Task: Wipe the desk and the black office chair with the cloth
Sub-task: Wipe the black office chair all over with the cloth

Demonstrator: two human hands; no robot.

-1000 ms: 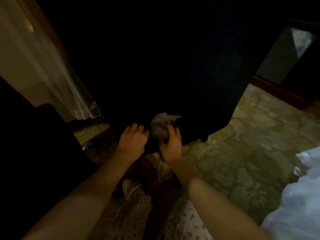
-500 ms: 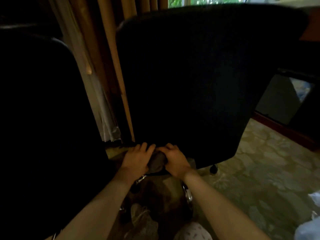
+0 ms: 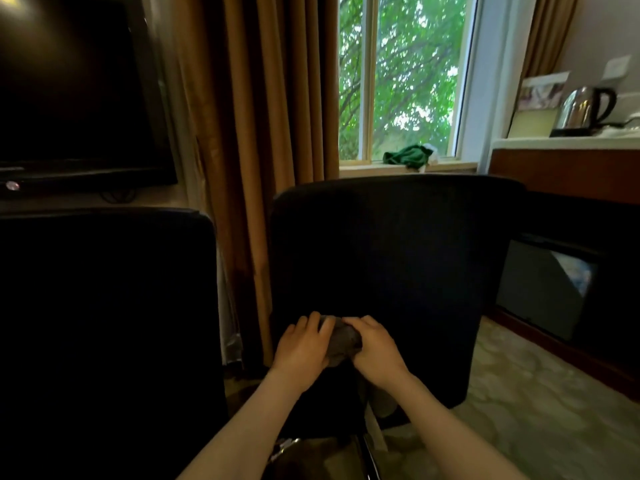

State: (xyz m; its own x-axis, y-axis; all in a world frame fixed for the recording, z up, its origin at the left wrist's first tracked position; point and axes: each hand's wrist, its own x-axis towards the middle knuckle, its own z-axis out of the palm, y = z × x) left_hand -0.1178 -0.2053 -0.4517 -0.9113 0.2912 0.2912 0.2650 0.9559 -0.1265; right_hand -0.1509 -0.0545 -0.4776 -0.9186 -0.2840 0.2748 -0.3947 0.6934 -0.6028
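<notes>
Left hand [image 3: 301,344] and right hand [image 3: 375,348], fingers curled on the cloth [image 3: 343,339], moved up from the black office chair [image 3: 381,254] bottom edge onto the backrest, so the chair wipe is probably midway.

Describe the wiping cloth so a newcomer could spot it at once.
Start at the window; below it stands a black chair. Low on its back, the left hand and right hand grip a bunched grey cloth between them. Unlike the green cloth on the sill, it is grey and held.
</notes>
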